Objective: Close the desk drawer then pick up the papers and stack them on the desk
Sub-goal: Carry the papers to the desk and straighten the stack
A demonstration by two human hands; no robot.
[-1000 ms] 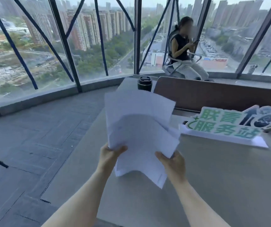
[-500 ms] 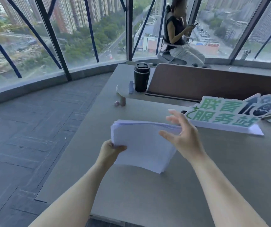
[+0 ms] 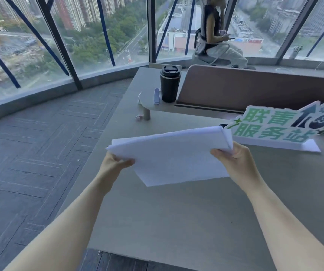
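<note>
A stack of white papers (image 3: 176, 155) hangs nearly flat a little above the grey desk (image 3: 186, 222). My left hand (image 3: 114, 163) pinches the stack's left edge, thumb on top. My right hand (image 3: 233, 159) grips its right edge, where the sheets curl upward. The stack's near corner points down toward the desk top without touching it. No drawer shows in this view.
A green and white cut-out sign (image 3: 282, 126) stands just right of the papers. A black lidded cup (image 3: 170, 83) sits on a small raised shelf (image 3: 147, 100) beside a brown divider panel (image 3: 255, 89). A person (image 3: 214, 34) sits by the windows. The desk's left edge drops to floor (image 3: 39, 143).
The papers went from upright and fanned to a squared, nearly flat stack. My right hand let go for a moment, then took the right edge again. The view has tilted downward.
</note>
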